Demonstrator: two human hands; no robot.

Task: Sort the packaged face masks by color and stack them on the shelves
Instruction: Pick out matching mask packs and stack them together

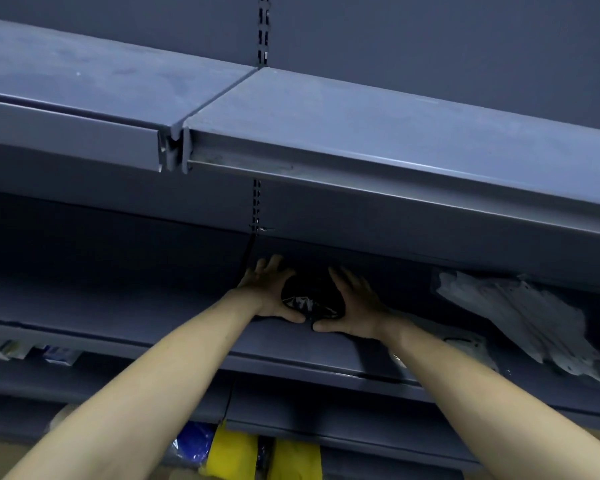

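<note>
A stack of black packaged face masks (pixel 311 299) lies on the middle shelf (pixel 153 317), deep in shadow. My left hand (pixel 269 289) rests against its left side with straight fingers, thumb along the front. On the stack's right side my right hand (pixel 355 304) mirrors it, fingers flat, thumb at the front. Both thumbs nearly meet in front of the packs. A spread pile of white packaged masks (pixel 520 317) lies on the same shelf to the right.
The top shelf (pixel 361 133) juts out above the hands. Yellow packs (pixel 232 455) and a blue pack (pixel 196 441) sit on a lower shelf. Small boxes (pixel 28 351) lie at the left on a lower shelf. A slotted upright (pixel 256 202) runs down the back wall.
</note>
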